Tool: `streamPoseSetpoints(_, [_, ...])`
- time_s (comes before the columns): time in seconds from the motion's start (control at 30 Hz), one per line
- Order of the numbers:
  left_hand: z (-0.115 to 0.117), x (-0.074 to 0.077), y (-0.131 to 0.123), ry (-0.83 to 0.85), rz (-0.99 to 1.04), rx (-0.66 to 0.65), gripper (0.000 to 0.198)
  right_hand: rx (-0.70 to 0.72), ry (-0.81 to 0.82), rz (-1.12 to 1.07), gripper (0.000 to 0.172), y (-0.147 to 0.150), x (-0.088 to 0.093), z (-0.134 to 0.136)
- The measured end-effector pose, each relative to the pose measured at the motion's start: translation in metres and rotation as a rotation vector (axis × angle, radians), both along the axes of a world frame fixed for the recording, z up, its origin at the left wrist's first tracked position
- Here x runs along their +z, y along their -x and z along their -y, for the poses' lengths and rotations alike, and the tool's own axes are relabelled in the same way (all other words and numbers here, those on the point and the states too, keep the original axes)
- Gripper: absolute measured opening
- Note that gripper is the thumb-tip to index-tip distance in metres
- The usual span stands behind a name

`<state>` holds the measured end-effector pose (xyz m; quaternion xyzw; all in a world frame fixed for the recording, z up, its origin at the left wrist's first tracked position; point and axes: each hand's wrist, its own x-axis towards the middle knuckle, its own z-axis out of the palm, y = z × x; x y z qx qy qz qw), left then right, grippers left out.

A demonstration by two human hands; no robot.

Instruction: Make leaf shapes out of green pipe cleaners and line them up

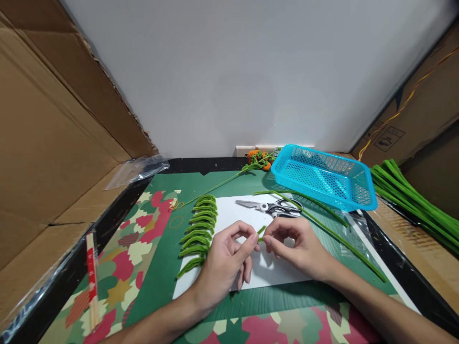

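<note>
Between both hands, over the white sheet point(233, 284), is a short piece of green pipe cleaner point(262, 230). My left hand point(234, 251) pinches one end of it with thumb and forefinger. On the other end, the thumb and forefinger of my right hand point(296, 243) are closed. Left of my hands lies a column of several bent green pipe cleaner pieces point(198, 224), stacked like leaves. Grey-and-black scissors point(267, 206) rest just behind my hands. Two long green pipe cleaners point(333, 241) stretch across the mat on the right.
A blue plastic basket point(322, 179) stands at the back right, beside an orange flower point(255, 155) with a long green stem. More green pipe cleaners point(416, 205) lie in a bundle far right. Wrapped chopsticks point(92, 277) are at left. Cardboard walls point(46, 95) flank the table.
</note>
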<state>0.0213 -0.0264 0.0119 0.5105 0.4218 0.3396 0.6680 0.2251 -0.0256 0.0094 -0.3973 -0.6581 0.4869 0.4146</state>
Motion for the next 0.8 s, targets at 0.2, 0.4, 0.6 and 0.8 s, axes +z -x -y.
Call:
streamPoseSetpoints(0.2, [-0.001, 0.000, 0.002, 0.022, -0.006, -0.028, 0.041, -0.047, -0.082, 0.086, 0.017, -0.001, 0.002, 0.002])
streamPoseSetpoints(0.4, [-0.005, 0.002, 0.002, 0.056, 0.041, -0.003, 0.040, -0.069, -0.271, 0.148, 0.011, -0.001, -0.006, 0.001])
streamPoseSetpoints(0.6, [-0.006, 0.006, 0.002, 0.088, 0.062, -0.026, 0.037, -0.092, -0.712, 0.247, 0.025, -0.011, -0.015, -0.007])
streamPoseSetpoints(0.8, [-0.006, 0.008, 0.002, 0.103, 0.055, -0.084, 0.039, -0.064, -0.879, 0.464, 0.014, -0.020, -0.006, -0.011])
